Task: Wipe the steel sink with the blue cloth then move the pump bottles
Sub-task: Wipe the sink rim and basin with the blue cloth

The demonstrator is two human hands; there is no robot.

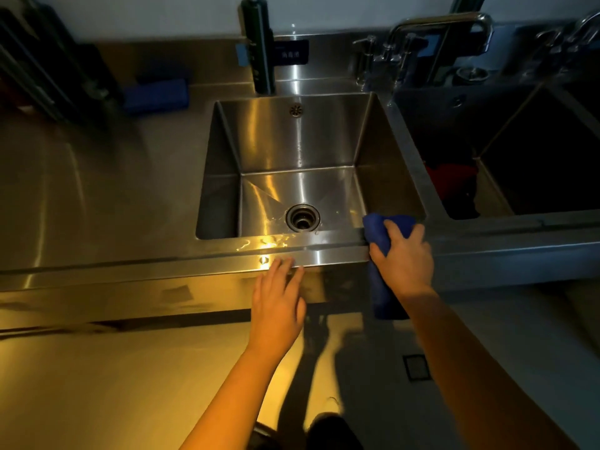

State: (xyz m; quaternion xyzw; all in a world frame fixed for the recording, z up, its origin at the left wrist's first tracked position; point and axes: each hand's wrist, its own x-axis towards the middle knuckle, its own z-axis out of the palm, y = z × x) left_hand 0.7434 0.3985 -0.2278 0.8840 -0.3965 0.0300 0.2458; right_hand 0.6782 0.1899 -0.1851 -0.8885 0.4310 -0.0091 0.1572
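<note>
Head view: the left hand lies flat, fingers spread, on the steel worktop's front edge; the right hand clutches the soft blue cloth, draped lengthwise over the square sink's near-right rim

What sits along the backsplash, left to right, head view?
Dark rack → blue block → dark green pump bottle → label plate → chrome taps → second basin's fittings.
</note>
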